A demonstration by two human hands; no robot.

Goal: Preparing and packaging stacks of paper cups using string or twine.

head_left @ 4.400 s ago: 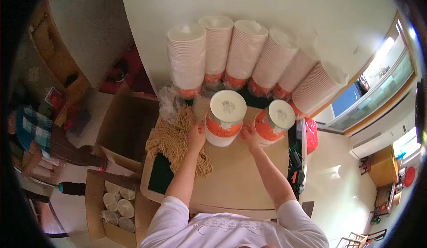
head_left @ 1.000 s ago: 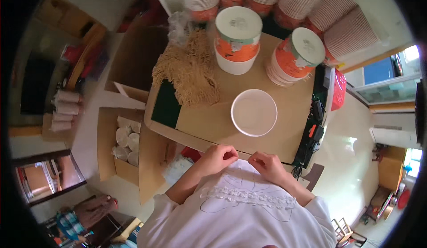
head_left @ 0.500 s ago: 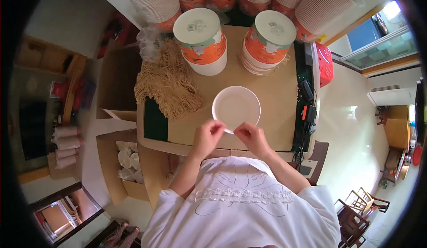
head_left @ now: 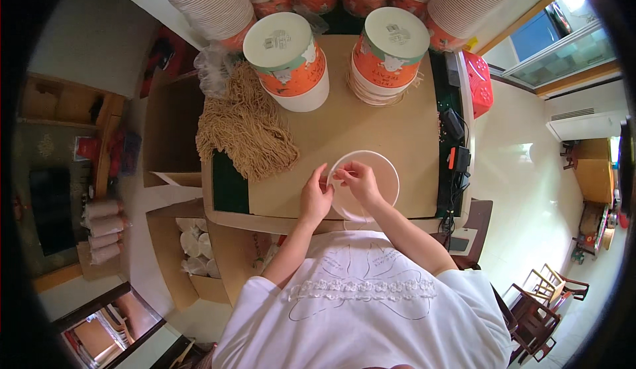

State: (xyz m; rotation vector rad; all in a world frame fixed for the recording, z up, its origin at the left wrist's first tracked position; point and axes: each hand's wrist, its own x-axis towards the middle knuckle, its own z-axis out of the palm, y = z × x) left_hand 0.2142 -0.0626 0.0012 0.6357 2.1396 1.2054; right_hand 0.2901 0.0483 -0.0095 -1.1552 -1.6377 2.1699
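A white paper bucket (head_left: pixel 381 187) stands with its mouth up at the near edge of the table, just in front of me. My left hand (head_left: pixel 317 197) is closed on its left rim, fingers on the outer side. My right hand (head_left: pixel 358 181) reaches over the mouth, its fingertips pinched together near that rim; whatever they hold is too small to make out. A thin cord (head_left: pixel 348 224) shows at the bucket's near side. Beyond my left hand lies a heap of tan twine cords (head_left: pixel 248 127).
Two upside-down orange, green and white paper buckets (head_left: pixel 286 61) (head_left: pixel 389 54) stand farther back, the right one with cord loops around its lower part. Tall bucket stacks (head_left: pixel 212 4) line the back. A power strip with cables (head_left: pixel 458 160) runs along the right edge. Open cardboard boxes (head_left: pixel 173 246) stand left.
The bucket has come nearer to me and slightly right. My left hand has shifted to its left side, and my right hand has moved up over its mouth.
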